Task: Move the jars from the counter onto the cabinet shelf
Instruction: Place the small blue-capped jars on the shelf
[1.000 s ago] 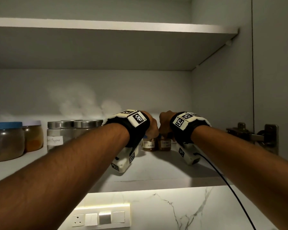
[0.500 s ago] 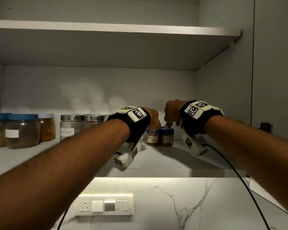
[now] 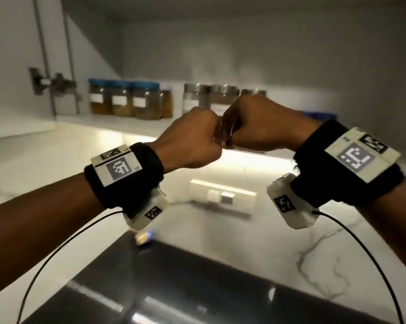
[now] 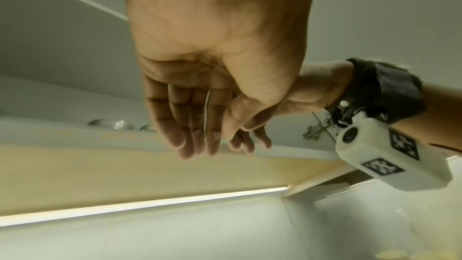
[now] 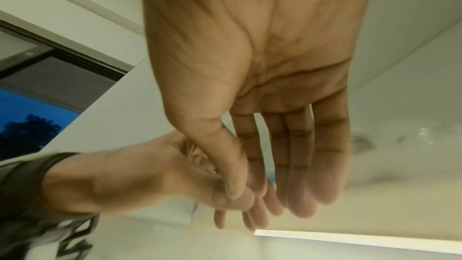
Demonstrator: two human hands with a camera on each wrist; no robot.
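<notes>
Both hands hang in the air in front of the cabinet shelf [image 3: 108,123], knuckles nearly touching. My left hand [image 3: 192,139] holds nothing; in the left wrist view its fingers [image 4: 192,135] lie straight and relaxed. My right hand [image 3: 262,127] is also empty, its fingers [image 5: 300,175] straight. On the shelf stand blue-lidded jars [image 3: 124,99] at the left, steel-lidded jars [image 3: 211,94] in the middle, and a blue lid [image 3: 319,115] that shows behind my right wrist. A small blurred object with a blue tint [image 3: 143,237] sits on the counter below.
A glossy black hob [image 3: 173,288] is set into the white marble counter [image 3: 314,253]. A switch panel [image 3: 223,195] sits on the back wall under the lit shelf underside. A cabinet hinge [image 3: 49,83] is at the left. Cables trail from both wrist cameras.
Both hands have let go of the two small jars on the shelf and drawn back and down. The head view has swung left and downward, and the counter now shows.
</notes>
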